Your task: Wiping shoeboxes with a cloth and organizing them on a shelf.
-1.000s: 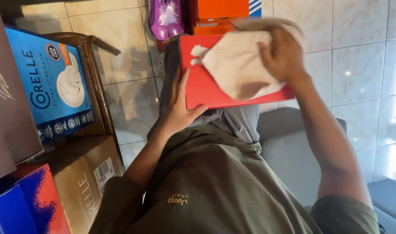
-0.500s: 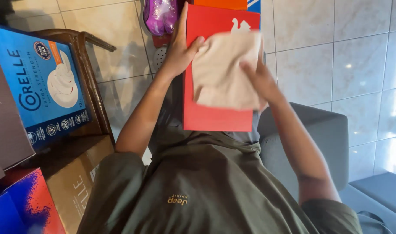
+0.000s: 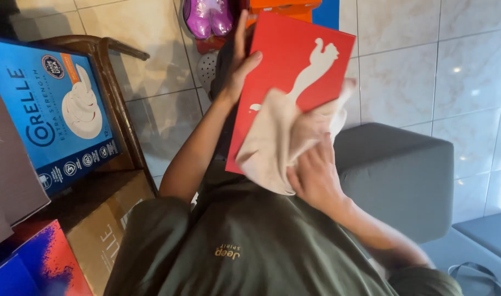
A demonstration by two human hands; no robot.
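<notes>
The left hand [image 3: 240, 66] holds the left edge of a flat red box [image 3: 299, 71], fingers stretched up along the edge and thumb hooked over the front face, so the box is pinched between thumb and fingers and stands tilted above the person's lap. The right hand [image 3: 313, 175] presses a beige cloth [image 3: 278, 142] against the lower part of the box's front, fingers spread flat over the cloth rather than curled round it; the cloth's upper corner is blurred. The cloth covers the lower right of the box and hangs a little past its bottom edge. Right of the box and partly behind it stands a grey padded seat [image 3: 404, 175]. Beyond the top of the box, on the tiled floor [image 3: 168, 109], lie a pair of purple shoes [image 3: 206, 16] and an orange box [image 3: 283, 5]. Well to the left of the red box a blue carton [image 3: 53, 109] picturing white dishes leans in a wooden chair [image 3: 119, 109], with a brown cardboard box [image 3: 102, 235] below it.
</notes>
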